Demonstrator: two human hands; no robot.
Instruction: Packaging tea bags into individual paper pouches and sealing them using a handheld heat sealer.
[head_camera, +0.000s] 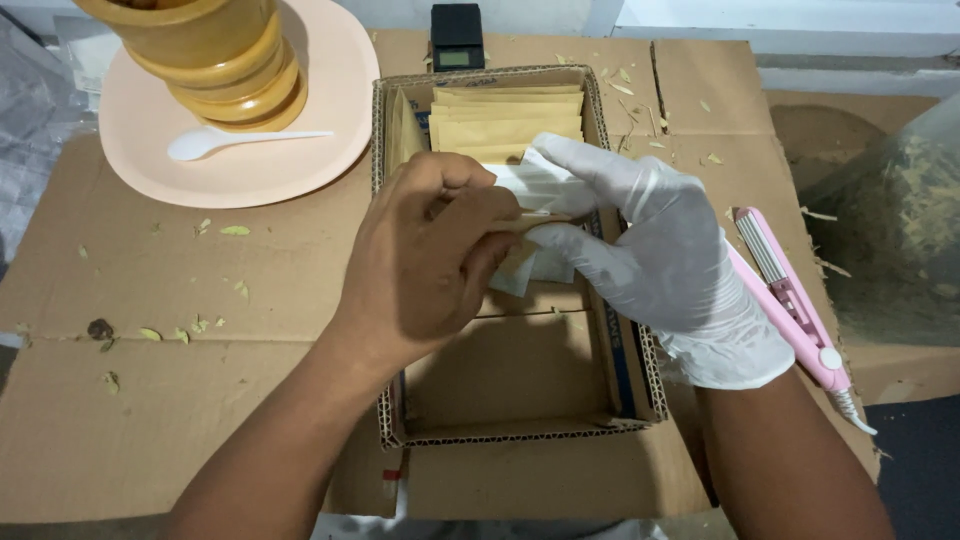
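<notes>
Over the middle of the shallow cardboard box (640, 395), both hands meet on a small white filter sachet (530, 265). The bare left hand (425, 265) has its fingers curled and pinched on the sachet's upper edge; the white-gloved right hand (655, 255) grasps the same sachet from the 3 o'clock side, thumb under, fingers over. Whether a second sachet lies beneath is hard to tell.

At 12 o'clock inside the box stands a row of tan paper envelopes (505, 120). A pink mini crimping iron (790, 300) lies just outside the box wall at 3 o'clock, and a clear bag of dried leaves (895, 230) sits beyond it. At 10 o'clock a peach plate (330, 90) carries a wooden mortar (225, 60) and a white plastic spoon (235, 140); a small black digital scale (457, 35) rests at 12 o'clock.

The handling looks best done with a light pinch at the sachet's edges, keeping the mouth level and flat, since thin filter paper probably creases or tears under a hard grip.
</notes>
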